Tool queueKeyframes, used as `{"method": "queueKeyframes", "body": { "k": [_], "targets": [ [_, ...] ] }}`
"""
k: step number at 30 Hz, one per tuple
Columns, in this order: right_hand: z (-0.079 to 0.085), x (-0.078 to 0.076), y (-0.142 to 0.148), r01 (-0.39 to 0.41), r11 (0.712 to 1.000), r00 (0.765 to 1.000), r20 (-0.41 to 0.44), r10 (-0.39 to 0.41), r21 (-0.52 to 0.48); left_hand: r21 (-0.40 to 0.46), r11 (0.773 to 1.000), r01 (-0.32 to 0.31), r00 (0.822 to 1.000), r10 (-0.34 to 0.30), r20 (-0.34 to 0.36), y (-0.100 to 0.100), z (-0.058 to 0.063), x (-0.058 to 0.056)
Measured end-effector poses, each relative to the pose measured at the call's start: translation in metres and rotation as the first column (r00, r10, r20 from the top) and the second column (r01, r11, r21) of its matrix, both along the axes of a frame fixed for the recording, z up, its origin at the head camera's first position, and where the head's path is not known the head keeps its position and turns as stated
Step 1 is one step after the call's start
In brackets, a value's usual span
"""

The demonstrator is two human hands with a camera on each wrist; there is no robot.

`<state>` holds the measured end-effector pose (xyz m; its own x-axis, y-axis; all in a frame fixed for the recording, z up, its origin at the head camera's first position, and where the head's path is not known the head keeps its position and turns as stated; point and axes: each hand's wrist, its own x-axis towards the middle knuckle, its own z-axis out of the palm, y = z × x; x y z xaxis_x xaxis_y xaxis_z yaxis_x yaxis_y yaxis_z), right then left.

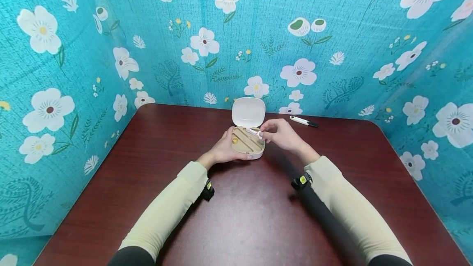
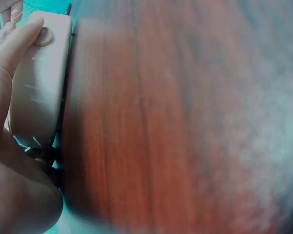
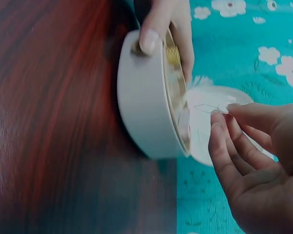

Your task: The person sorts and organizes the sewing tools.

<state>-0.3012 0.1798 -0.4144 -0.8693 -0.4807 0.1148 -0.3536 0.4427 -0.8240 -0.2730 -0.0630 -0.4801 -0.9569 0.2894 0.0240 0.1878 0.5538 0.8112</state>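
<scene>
A white sewing kit box (image 1: 253,156) stands on the table with its lid (image 1: 249,112) raised behind it. My left hand (image 1: 224,149) grips its left side, the thumb in front by a round catch (image 2: 43,37). Inside the beige divided tray (image 1: 244,146) sits a gold ribbed thimble (image 3: 173,55). Over the right part of the box, my right hand (image 1: 279,134) pinches a small needle threader (image 3: 222,108) between thumb and fingertips; its thin wire loop shows against the lid. A slim white object (image 1: 253,132) shows by those fingertips in the head view.
On the dark red wooden table (image 1: 184,130), a white and black marker (image 1: 303,121) lies behind my right hand. Flowered blue cloth (image 1: 207,77) hangs along the table's back and sides.
</scene>
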Motion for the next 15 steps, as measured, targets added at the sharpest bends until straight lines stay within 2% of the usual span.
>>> {"method": "queueKeyframes", "body": {
  "k": [7,15],
  "targets": [
    [-0.003,0.008,-0.020,-0.035,0.999,0.999,-0.031,0.036,0.012,0.006,1.000,0.001,1.000,-0.001,-0.003,0.000,0.002,0.004],
    [-0.009,0.011,-0.031,-0.084,0.996,0.993,-0.077,0.085,0.009,0.004,1.000,0.003,1.000,-0.003,0.005,0.000,0.004,0.004]
  ]
}}
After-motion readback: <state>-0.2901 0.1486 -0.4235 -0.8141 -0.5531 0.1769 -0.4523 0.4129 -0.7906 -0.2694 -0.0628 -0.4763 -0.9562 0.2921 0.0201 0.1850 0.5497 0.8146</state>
